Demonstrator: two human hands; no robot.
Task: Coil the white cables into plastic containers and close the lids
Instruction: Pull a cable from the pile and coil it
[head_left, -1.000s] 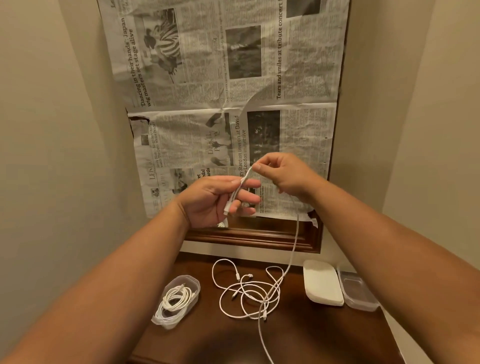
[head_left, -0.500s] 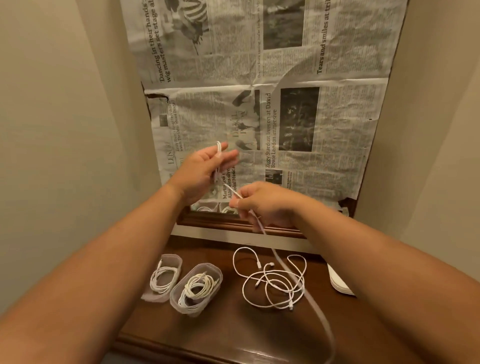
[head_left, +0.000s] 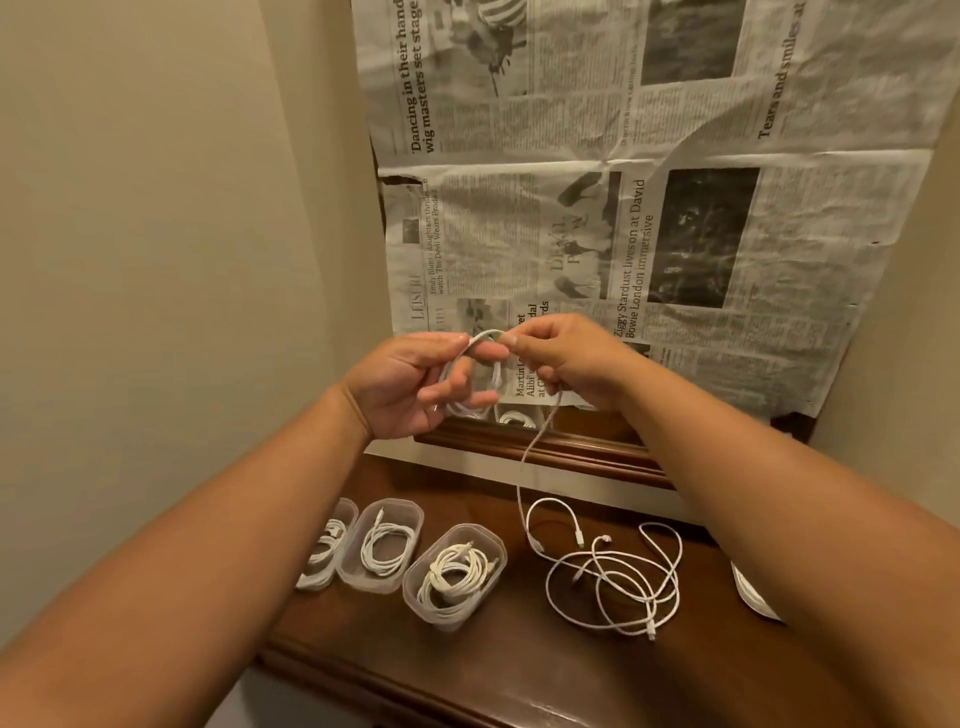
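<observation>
Since half a second earlier the hands had come together at mid-frame, and a third container had come into view at the lower left. The left hand (head_left: 415, 384) pinched a small loop of the white cable (head_left: 524, 467) between thumb and fingers, and the right hand (head_left: 566, 364) pinched the same cable at the top of the loop, its tail hanging down to a loose tangle of thin white cables (head_left: 613, 582) on the glossy dark wooden tabletop (head_left: 519, 670). To the left of the tangle stood a row of three clear, rounded plastic containers (head_left: 454, 577), lidless, each holding a coiled cable. Crinkled newspaper (head_left: 675, 208) covered the wall behind, its headlines reading "Dancing in their hand…", "Ziggy Stardust lives on at David Bowie London immersive" and "Tears and smiles".
</observation>
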